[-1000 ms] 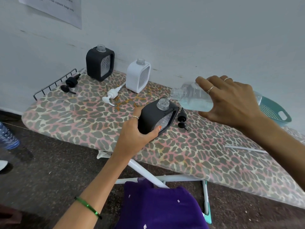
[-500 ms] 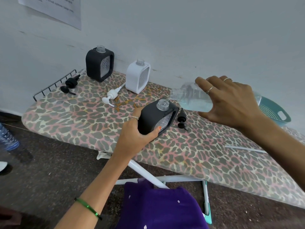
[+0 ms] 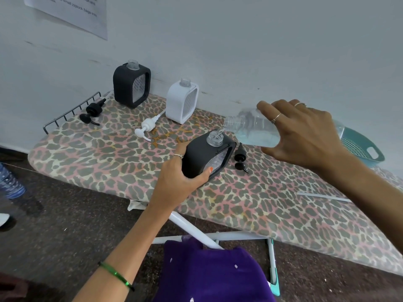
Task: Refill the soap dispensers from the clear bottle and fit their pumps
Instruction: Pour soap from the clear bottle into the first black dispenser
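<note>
**Pouring into the tilted black dispenser**

Thin stream of soap running from the clear bottle into the open neck of the near black dispenser. Tipped back toward the bottle, that dispenser, lower edge on the worktop — most likely to bring the small mouth up under the spout and spare the cover a spill. Clamped round its lower body by the left hand, thumb across the front window, to keep the lean steady. Held almost flat by the right hand, fingers wrapped over the top of the bottle, spout just above the neck, pale blue liquid pooled along the low side; a shallow tip like that probably meant to keep the flow slow.

Black pump lying just beside the dispenser, close for fitting once full. Further back by the wall, upright and uncapped: a second black dispenser and a white dispenser, seemingly waiting their turn. White pump and another black pump loose on the worktop near them. Teal basket off behind the right hand.
</note>
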The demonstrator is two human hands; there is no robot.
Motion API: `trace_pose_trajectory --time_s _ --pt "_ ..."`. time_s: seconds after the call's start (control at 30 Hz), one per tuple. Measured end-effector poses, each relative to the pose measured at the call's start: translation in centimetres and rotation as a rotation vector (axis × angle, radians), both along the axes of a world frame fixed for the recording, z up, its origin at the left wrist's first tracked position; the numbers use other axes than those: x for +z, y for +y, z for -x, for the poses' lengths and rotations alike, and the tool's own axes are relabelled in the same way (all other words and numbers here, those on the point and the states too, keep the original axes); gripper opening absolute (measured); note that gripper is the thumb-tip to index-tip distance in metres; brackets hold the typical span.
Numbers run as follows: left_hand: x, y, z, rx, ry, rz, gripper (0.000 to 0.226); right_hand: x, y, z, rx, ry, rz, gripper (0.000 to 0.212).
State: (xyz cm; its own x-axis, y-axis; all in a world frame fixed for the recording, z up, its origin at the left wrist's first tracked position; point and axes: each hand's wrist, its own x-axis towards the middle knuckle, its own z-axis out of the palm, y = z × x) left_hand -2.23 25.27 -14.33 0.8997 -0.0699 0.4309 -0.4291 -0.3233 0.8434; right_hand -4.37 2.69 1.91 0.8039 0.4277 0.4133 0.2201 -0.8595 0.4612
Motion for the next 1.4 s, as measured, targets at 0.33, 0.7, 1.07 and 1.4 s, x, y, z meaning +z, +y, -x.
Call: trace_pose_trajectory --time_s 0.33,0.7,1.07,1.4 --pt "0.9 -0.1 0.6 -0.003 -0.081 -0.003 0.044 -0.1 -0.1 -0.1 -0.006 0.008 -0.001 0.075" --pt "0.9 -0.2 0.7 -0.042 -0.119 0.034 0.045 0.0 -0.1 0.0 -0.011 0.009 0.012 0.078" --pt "0.9 -0.1 0.6 -0.001 -0.143 -0.004 0.043 0.0 0.0 0.0 -0.016 0.017 0.028 0.076" --pt "0.5 0.0 0.5 0.011 -0.070 -0.032 0.055 -0.1 0.2 0.2 -0.005 0.012 0.015 0.068"
